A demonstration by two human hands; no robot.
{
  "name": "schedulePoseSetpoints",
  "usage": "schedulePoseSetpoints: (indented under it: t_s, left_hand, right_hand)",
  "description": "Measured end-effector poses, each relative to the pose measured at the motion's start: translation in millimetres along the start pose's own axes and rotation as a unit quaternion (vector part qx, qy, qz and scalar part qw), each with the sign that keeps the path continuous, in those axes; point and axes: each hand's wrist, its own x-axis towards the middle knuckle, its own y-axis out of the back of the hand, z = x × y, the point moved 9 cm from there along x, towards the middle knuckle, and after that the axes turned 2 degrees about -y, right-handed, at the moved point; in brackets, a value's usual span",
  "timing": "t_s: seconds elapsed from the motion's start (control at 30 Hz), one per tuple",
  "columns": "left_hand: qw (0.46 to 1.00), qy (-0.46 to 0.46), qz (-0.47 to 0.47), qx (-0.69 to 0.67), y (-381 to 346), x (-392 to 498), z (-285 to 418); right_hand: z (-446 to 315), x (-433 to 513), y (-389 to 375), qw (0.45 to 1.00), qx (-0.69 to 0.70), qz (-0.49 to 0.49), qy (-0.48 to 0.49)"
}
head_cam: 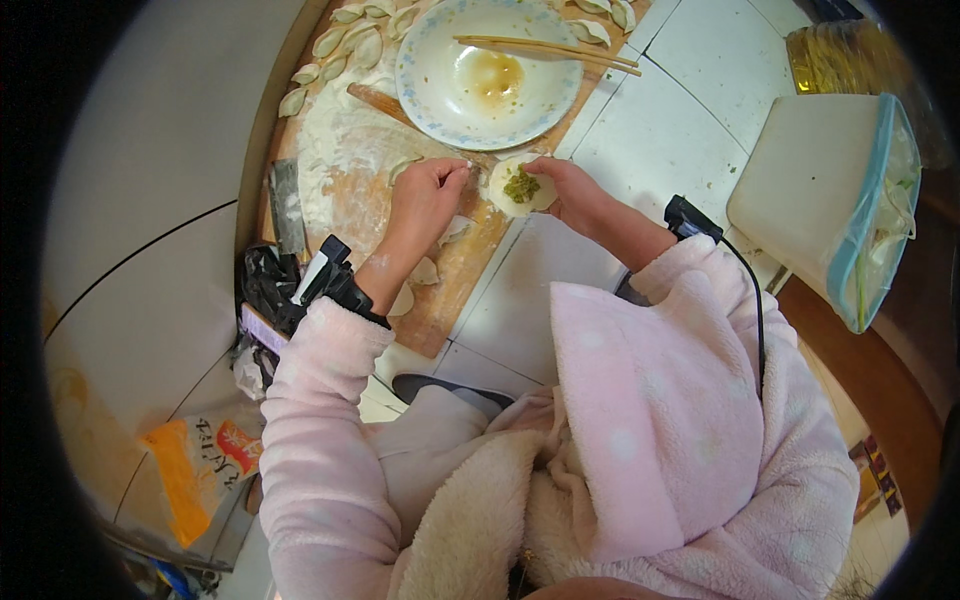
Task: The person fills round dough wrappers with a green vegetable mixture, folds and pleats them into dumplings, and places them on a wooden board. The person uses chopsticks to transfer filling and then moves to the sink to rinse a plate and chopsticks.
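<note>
My right hand (574, 193) holds a round dumpling wrapper (501, 187) with chopped green filling (520, 185) on it, the thumb over its upper part. My left hand (433, 196) is just left of the wrapper, thumb and fingertips pinched together with a small white bit at their tips. Beyond both hands, a white bowl with a blue flower rim (420, 97) holds a little brownish liquid. Wooden chopsticks (555, 49) lie across the bowl. A wooden rolling pin (377, 103) is partly hidden under it. White flour (337, 142) covers part of the wooden board (420, 330).
Folded dumplings (360, 46) line the board's far side. A metal scraper (287, 206) lies at its left edge, near black plastic (266, 281). On the right stand a pale container with a blue rim (806, 176) and a bottle of yellow oil (832, 60).
</note>
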Motion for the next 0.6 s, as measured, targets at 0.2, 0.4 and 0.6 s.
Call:
schedulePoseSetpoints:
  t_s: [0.2, 0.4, 0.6]
  left_hand:
    - [0.998, -0.005, 0.047, 0.04, 15, -1, 10]
    - [0.996, -0.03, 0.059, 0.052, 28, 2, 21]
    - [0.984, -0.007, -0.004, -0.175, 18, 0, 44]
  right_hand:
    - [-6, 16, -24, 0.99, 0.11, -0.086, 0.018]
    - [0, 12, -43, 0.983, 0.143, -0.107, -0.032]
    - [-7, -15, -38, 0.987, 0.109, -0.117, -0.003]
